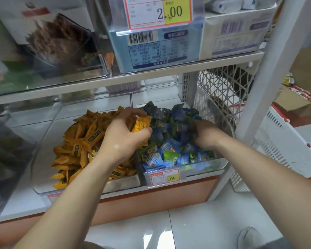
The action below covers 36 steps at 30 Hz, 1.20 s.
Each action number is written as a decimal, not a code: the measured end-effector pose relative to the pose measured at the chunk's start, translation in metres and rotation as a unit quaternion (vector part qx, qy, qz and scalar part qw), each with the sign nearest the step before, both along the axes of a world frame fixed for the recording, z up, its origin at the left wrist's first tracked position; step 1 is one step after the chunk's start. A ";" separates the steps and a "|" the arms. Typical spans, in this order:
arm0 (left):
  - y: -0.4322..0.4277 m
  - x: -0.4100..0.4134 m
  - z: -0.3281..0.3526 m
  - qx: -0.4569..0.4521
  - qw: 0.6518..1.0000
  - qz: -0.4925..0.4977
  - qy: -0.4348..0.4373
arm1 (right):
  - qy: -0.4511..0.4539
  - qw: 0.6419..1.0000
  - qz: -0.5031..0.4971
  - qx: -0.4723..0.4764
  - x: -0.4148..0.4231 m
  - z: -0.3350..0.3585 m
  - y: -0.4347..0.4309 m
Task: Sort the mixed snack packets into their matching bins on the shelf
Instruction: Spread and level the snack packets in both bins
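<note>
Two clear bins sit side by side on the low shelf. The left bin (43, 184) holds a heap of yellow packets (79, 146). The right bin (201, 168) holds blue and green packets (171, 151). My left hand (122, 139) hovers over the divide between the bins and grips a yellow packet (141, 124) between thumb and fingers. My right hand (205, 133) is dug into the blue pile at its right side; its fingers are buried among the packets, so what they hold is hidden.
A shelf board (151, 74) hangs low above the bins, carrying clear boxes and a 2.00 price tag (158, 12). A white lattice panel (221, 90) and upright post (264, 78) close the right side. A white crate (285, 150) stands on the floor to the right.
</note>
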<state>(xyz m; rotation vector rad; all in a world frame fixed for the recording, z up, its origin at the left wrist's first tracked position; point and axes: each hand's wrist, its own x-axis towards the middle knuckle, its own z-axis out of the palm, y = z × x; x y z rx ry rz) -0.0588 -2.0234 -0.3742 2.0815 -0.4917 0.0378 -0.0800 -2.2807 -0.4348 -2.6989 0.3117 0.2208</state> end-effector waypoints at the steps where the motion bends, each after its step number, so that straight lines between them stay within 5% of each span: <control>1: 0.000 0.000 -0.001 -0.001 1.000 -0.002 0.000 | 0.011 1.000 0.010 -0.009 0.000 -0.001 0.001; 6: 0.001 0.003 -0.004 -0.034 0.999 -0.009 0.017 | 0.017 1.000 0.000 -0.010 -0.006 0.012 0.000; 11: 0.005 0.005 -0.006 -0.063 0.998 -0.010 0.027 | -0.127 0.992 0.002 -0.016 -0.026 0.051 0.000; 16: 0.022 0.013 -0.006 -0.106 0.993 0.037 0.022 | -0.306 0.923 -0.060 0.225 -0.042 0.084 0.037; 21: 0.056 0.021 -0.012 -0.004 0.998 0.061 -0.020 | -0.327 0.863 -0.043 0.382 -0.023 0.081 0.103; 29: 0.110 0.045 -0.023 0.096 0.989 0.111 -0.012 | -0.341 0.922 0.086 0.158 0.029 0.053 0.166; 36: 0.118 0.065 -0.032 0.164 0.978 0.121 -0.042 | -0.214 0.971 0.104 0.000 0.058 0.048 0.188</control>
